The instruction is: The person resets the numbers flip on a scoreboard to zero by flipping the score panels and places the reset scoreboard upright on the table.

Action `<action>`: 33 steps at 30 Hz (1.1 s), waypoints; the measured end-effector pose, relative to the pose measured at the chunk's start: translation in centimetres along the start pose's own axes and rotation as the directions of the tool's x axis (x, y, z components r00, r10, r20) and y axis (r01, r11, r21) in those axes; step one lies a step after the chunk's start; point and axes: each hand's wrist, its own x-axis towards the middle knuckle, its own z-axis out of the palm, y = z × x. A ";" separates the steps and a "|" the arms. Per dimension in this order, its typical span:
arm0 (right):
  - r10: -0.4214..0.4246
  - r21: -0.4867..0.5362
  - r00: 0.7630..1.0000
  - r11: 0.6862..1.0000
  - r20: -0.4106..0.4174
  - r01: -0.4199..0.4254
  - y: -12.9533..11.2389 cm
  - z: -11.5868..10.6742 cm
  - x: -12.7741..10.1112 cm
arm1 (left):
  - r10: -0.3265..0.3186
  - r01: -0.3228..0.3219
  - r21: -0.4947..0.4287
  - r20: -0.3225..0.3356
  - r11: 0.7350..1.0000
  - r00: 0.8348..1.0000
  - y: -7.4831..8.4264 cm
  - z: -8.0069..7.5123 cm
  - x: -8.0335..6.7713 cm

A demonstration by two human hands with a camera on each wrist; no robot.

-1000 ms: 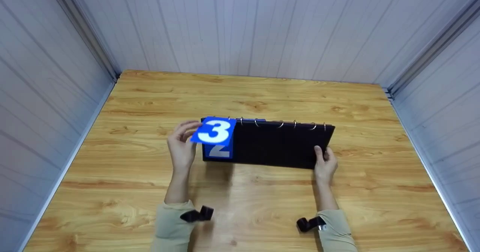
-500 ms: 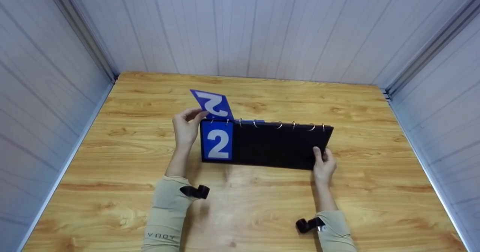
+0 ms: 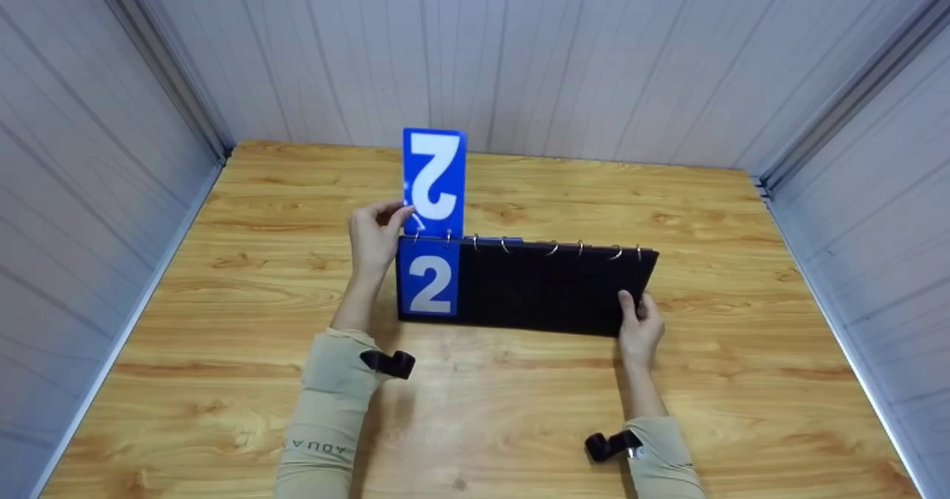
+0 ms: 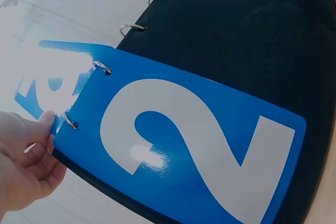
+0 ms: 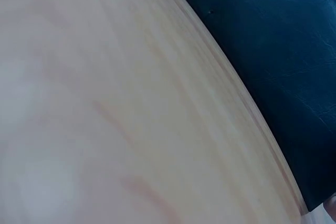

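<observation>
A black flip scoreboard (image 3: 542,287) with metal rings along its top edge stands on the wooden table. On its left front hangs a blue number card (image 3: 430,278) showing a 2. Above the rings, a raised blue card (image 3: 444,172) stands upright, its 2 upside down. My left hand (image 3: 376,235) pinches that raised card near its lower left edge, close to the rings; the left wrist view shows thumb and fingers (image 4: 47,116) at it. My right hand (image 3: 643,332) grips the board's right edge, thumb on the front, fingers mostly behind.
The wooden table (image 3: 223,261) extends around the board on all sides. White panelled walls (image 3: 475,53) enclose it at the back and both sides. A black wrist camera (image 3: 390,364) is on the left sleeve, another black camera (image 3: 610,445) on the right.
The left hand has flipped a card showing 3 up over the rings, uncovering the 2 beneath. The raised card has swung from tilted to upright. The right hand keeps its hold.
</observation>
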 end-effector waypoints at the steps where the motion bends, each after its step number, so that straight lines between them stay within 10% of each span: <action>1: -0.003 0.000 1.000 1.000 0.001 0.003 0.0 0.0 0.0 | -0.016 0.016 0.015 0.008 1.000 1.000 0.1 0.0 0.1; 12: -0.056 0.009 0.998 0.998 0.000 0.056 -3.5 -0.1 -0.8 | -0.146 0.124 0.170 0.119 0.978 0.982 1.1 -0.1 0.9; 22: -0.047 0.023 0.999 0.999 -0.006 0.048 -3.6 -0.3 -0.7 | 0.002 -0.002 0.010 0.074 1.000 0.997 0.1 0.0 0.3; 33: -0.093 -0.009 0.996 0.996 0.011 0.093 -3.8 -0.5 -0.8 | -0.081 0.087 -0.106 0.067 0.990 0.995 0.5 0.3 0.7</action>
